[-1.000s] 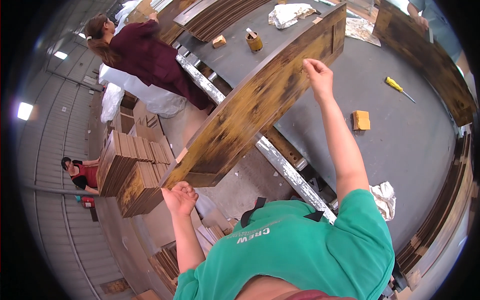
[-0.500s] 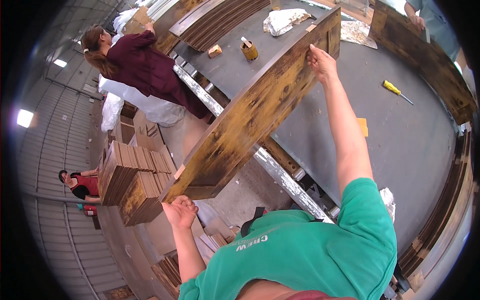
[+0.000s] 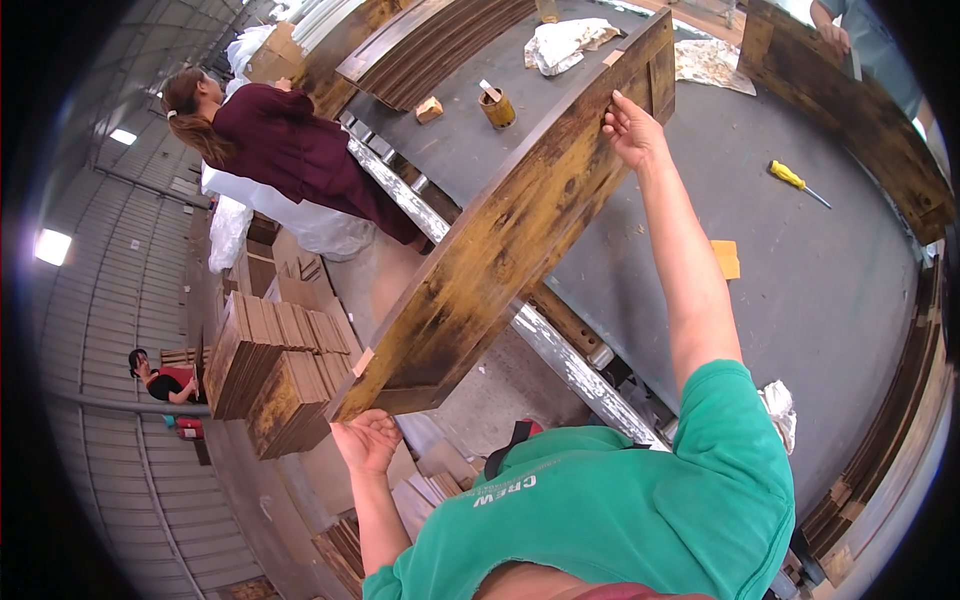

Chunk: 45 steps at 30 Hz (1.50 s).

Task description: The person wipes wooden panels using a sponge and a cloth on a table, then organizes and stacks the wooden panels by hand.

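Observation:
A long wooden panel (image 3: pixel 515 235), stained in mottled yellow and dark brown, is held tilted between my two hands, slanting from the lower left to the upper right. My left hand (image 3: pixel 367 441) supports its near lower corner, with the fingers curled and the fingertips partly hidden. Toward the far end, my right hand (image 3: pixel 634 133) pinches the panel's edge with bent fingers. Small pale patches show on the rim close to both ends. Part of the panel is over the grey tabletop (image 3: pixel 640 250), and its near end juts out past the table's side.
On the table are a yellow screwdriver (image 3: pixel 798 184), an orange block (image 3: pixel 725 259), a can with a brush (image 3: pixel 496 106) and a crumpled cloth (image 3: pixel 571 45). Stacked panels (image 3: pixel 430 50) lie beyond. A person in maroon (image 3: pixel 290 150) stands left; another person's hand (image 3: pixel 834 39) touches a panel (image 3: pixel 850 110).
The panel and both my hands have shifted slightly, its near end a little lower in view. The person in maroon has drawn an arm in. The distant person at left has changed posture.

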Each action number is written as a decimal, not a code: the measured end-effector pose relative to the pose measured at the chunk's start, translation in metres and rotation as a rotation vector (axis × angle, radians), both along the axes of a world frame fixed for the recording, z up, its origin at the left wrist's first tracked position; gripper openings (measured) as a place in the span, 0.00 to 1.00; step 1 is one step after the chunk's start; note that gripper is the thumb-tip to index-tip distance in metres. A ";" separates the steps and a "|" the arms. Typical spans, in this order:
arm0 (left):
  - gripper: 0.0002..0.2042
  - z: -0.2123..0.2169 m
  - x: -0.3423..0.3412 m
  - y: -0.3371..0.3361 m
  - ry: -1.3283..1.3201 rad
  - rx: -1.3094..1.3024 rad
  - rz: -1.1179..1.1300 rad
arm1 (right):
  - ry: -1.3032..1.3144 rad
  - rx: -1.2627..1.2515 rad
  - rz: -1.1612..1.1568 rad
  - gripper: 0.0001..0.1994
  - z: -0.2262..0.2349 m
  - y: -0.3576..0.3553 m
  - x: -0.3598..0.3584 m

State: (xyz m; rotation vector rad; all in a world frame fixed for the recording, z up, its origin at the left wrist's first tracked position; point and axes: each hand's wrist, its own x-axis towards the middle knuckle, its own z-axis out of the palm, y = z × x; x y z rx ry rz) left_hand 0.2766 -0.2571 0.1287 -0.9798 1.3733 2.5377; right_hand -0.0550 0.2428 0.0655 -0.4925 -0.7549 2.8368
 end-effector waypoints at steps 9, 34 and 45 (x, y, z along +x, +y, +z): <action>0.46 -0.002 0.000 -0.001 -0.007 -0.015 0.006 | 0.005 -0.008 0.038 0.07 -0.001 -0.006 0.002; 0.22 0.054 -0.142 0.164 0.546 -2.218 -0.517 | 0.534 2.534 -0.174 0.27 0.093 0.054 -0.018; 0.23 0.054 -0.147 0.164 0.467 -2.151 -0.536 | 0.704 2.453 -0.123 0.24 0.088 0.058 -0.035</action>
